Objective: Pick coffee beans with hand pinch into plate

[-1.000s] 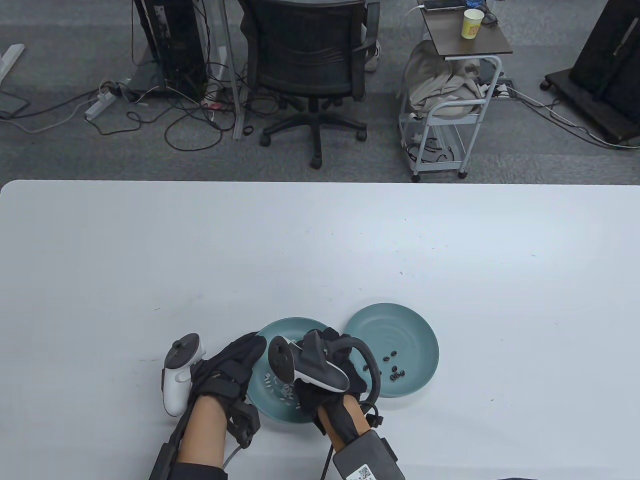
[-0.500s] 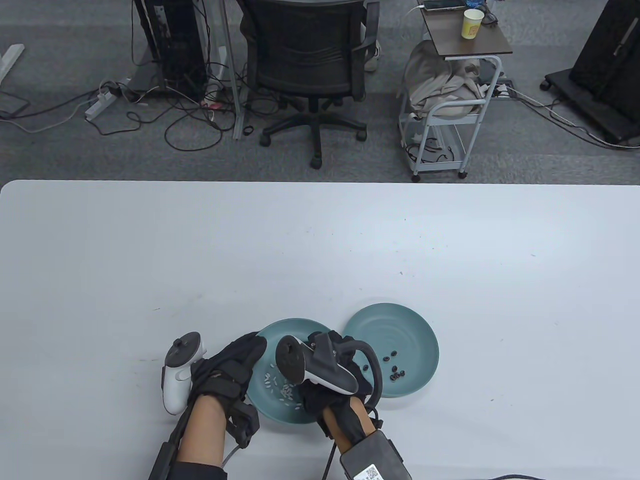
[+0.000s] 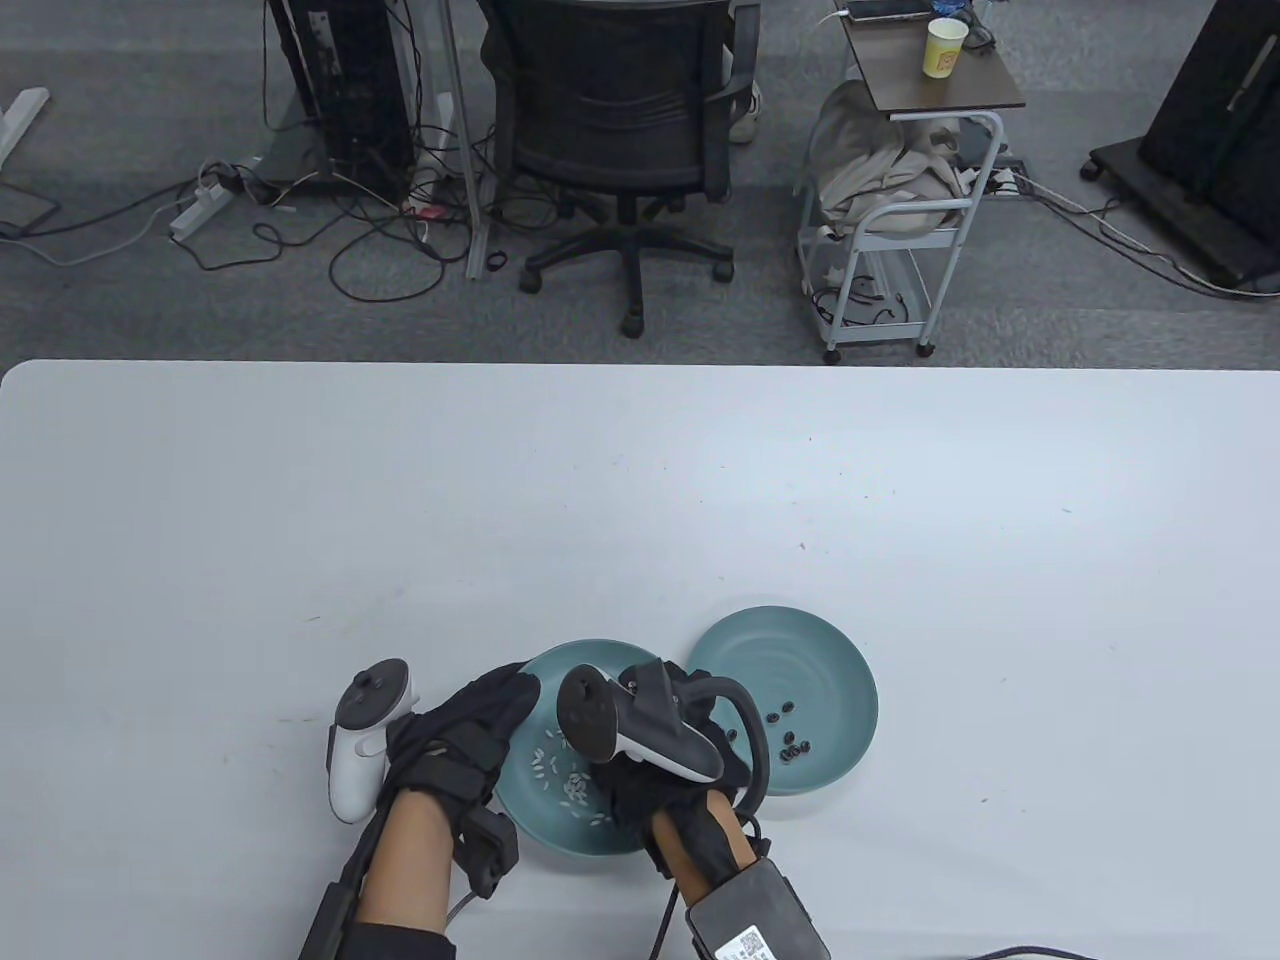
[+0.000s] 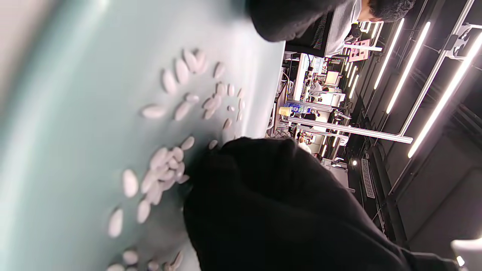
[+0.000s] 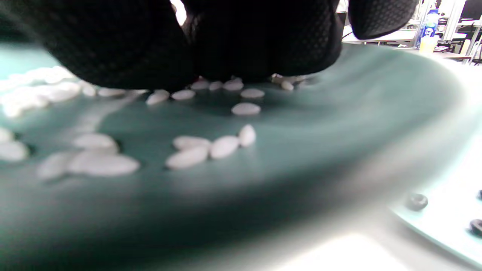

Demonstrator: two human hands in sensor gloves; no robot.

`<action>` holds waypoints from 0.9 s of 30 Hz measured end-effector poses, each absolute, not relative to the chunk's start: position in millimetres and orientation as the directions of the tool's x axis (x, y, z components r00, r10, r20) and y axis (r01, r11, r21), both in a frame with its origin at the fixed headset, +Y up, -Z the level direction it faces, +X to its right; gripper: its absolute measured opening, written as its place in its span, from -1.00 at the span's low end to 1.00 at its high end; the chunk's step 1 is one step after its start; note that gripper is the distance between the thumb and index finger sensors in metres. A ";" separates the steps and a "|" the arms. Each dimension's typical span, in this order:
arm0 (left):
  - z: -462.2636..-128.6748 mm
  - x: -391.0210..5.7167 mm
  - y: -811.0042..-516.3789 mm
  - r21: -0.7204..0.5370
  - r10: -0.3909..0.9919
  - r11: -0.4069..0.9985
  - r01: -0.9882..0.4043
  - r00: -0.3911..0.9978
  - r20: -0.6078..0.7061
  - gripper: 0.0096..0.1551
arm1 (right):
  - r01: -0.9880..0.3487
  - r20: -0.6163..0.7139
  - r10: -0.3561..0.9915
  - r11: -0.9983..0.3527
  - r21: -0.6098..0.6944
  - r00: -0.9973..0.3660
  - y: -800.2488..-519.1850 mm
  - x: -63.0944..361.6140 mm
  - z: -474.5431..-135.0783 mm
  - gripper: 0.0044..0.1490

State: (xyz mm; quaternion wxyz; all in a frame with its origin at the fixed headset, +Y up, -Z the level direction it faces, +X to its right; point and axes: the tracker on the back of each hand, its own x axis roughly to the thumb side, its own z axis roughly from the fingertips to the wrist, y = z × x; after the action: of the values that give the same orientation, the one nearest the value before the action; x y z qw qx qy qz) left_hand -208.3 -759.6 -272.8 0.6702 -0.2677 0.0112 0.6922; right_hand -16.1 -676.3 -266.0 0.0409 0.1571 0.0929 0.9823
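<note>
Two teal plates stand side by side near the table's front edge. The left plate (image 3: 545,815) holds several pale oval pieces (image 3: 560,775). The right plate (image 3: 790,650) holds several dark coffee beans (image 3: 790,745). My right hand (image 3: 635,790) reaches down into the left plate. In the right wrist view its bunched fingertips (image 5: 233,56) touch the plate (image 5: 320,124) among the pale pieces (image 5: 211,146); whether they pinch one is hidden. My left hand (image 3: 480,720) rests on the left plate's left rim with its fingers stretched out.
The two plates nearly touch. In the right wrist view the right plate's rim (image 5: 444,222) and dark beans (image 5: 416,201) lie low at the right. An office chair (image 3: 620,120) and a cart (image 3: 900,200) stand beyond the table's far edge.
My right hand has shifted a little to the right and nearer over the left plate. My left hand has barely moved.
</note>
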 end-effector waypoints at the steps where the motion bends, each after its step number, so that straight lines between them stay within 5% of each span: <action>1: -272.7 -208.6 -758.9 -0.344 0.923 -0.094 -0.934 0.048 -0.383 -0.43 | -0.055 0.301 0.114 -0.979 0.198 -0.947 -676.4 -16.0 -266.1 -0.49; 13: -270.7 -203.0 -752.0 -0.351 0.941 -0.061 -0.934 0.064 -0.333 -0.43 | -0.263 0.274 0.287 -0.957 0.122 -0.918 -656.5 14.8 -264.4 -0.50; 27: -268.1 -206.5 -754.8 -0.295 0.933 -0.041 -0.955 0.070 -0.354 -0.43 | -0.344 0.194 0.338 -0.939 0.004 -0.921 -647.0 56.1 -264.6 -0.51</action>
State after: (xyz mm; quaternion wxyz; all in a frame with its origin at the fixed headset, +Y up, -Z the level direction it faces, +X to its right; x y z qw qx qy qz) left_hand -206.5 -754.8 -268.1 0.6921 -0.2361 0.0233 0.6817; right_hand 56.1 -647.0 -264.6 0.1740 0.0965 -0.0153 0.9799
